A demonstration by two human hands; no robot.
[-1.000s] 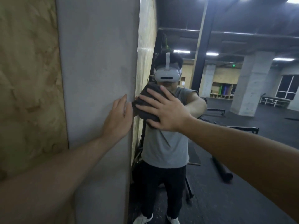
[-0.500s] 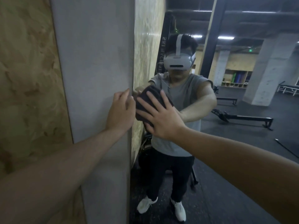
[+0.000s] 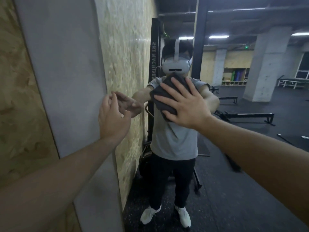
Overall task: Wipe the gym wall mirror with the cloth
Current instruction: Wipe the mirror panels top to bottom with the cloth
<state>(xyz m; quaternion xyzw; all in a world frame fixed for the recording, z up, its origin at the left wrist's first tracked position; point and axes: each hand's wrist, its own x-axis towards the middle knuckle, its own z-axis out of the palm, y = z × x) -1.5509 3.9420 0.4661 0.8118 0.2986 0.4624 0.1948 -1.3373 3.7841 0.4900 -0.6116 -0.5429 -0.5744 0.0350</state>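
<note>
While the right hand (image 3: pixel 187 106) lies flat with its fingers spread and straight, it presses a dark grey folded cloth (image 3: pixel 164 96) against the large frameless wall mirror (image 3: pixel 234 148). The cloth sits at about chest height of the reflected person, just below the reflected white headset. Its long axis runs on a slant, from an upper corner near the reflected chin down to a lower corner under the heel of the palm; the fingers point up and to the left across it. The left hand (image 3: pixel 113 118) hangs just off the glass near the mirror's left edge, fingers loosely curled and holding nothing, its reflection close beside it. Left of the mirror stand a plain grey wall panel (image 3: pixel 63 72) and a tan chipboard wall (image 3: pixel 20 106). Grey concrete pillars (image 3: pixel 265 64) and a dark rubber floor (image 3: pixel 242 198) show in the reflection.
</note>
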